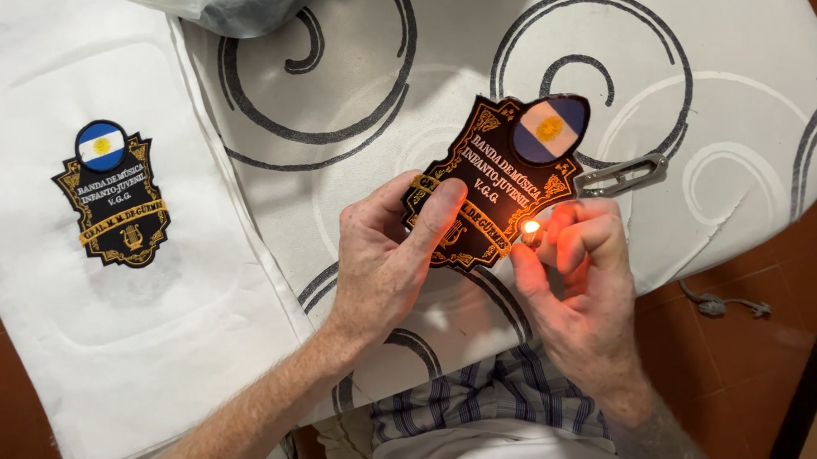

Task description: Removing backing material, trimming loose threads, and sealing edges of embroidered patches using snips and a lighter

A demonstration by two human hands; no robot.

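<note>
Over the swirl-patterned surface [711, 83], an embroidered patch [497, 177] is pinched in the left hand [387, 257] while its edge is singed by a lit lighter [531, 234] gripped in the right hand [577, 269], calling for a steady flame along the border.

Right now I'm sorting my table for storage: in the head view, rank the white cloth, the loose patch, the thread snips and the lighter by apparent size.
1. white cloth
2. loose patch, raised toward the camera, so it looks slightly enlarged
3. thread snips
4. lighter, mostly hidden in the right hand
</note>
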